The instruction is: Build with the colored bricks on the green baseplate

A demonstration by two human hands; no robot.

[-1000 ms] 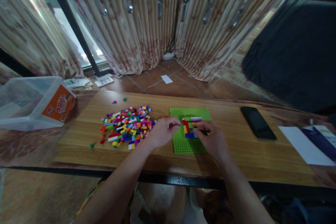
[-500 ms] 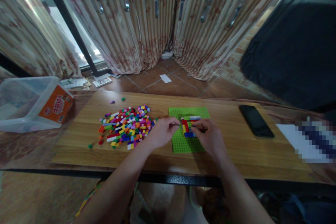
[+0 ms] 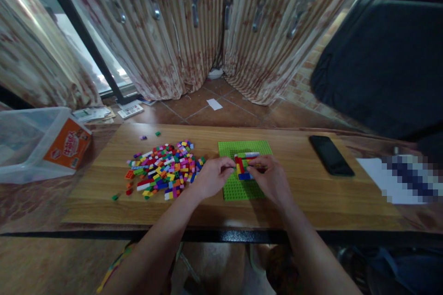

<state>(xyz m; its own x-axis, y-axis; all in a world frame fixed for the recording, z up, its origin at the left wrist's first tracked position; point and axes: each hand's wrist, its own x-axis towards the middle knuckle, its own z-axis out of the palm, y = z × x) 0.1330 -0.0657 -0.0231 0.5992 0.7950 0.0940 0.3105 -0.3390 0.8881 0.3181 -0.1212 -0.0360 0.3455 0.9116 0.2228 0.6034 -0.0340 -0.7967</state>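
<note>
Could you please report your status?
Left hand beside brick build, right hand partly hiding it. Build on green baseplate. Loose bricks heaped left, off baseplate.

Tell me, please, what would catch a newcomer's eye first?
The heap of colourful bricks left of the green baseplate would probably win. The left hand and right hand flank a small brick build on that baseplate. A dark phone lies to the right on the wooden table.

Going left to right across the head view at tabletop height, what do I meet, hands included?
Clear plastic bin → loose brick pile → left hand → partly covered brick build → right hand → black phone → white paper.
</note>
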